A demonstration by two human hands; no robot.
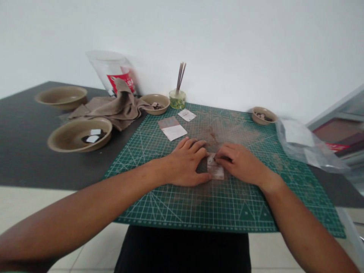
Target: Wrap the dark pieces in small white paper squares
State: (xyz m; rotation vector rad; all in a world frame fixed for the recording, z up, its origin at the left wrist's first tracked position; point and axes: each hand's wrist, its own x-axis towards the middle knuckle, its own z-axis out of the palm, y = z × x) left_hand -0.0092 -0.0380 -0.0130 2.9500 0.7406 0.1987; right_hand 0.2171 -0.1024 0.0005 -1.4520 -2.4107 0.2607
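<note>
My left hand (pixel 189 161) lies flat on the green cutting mat (pixel 176 204), its fingers spread and its thumb on the left edge of a small pale card (pixel 215 171). Brown smudges mark that card. My right hand (pixel 240 161) is over the card's upper right part, its thumb and fingers pinched together on a small dark piece that is mostly hidden. Brown dust or crumbs (pixel 212 134) lie on the mat beyond my hands. Farther back are a half-brown, half-white card (pixel 174 132) and a smaller white card (pixel 187 115).
At left stand a bowl (pixel 57 143) with black and white pieces, another bowl (pixel 61 96), a brown cloth (pixel 105 108) and a clear bag (pixel 105 64). Small bowls (pixel 162 100) (pixel 263 120) of bits, a reed diffuser (pixel 177 99) and a plastic bag (pixel 307 146) line the back and right.
</note>
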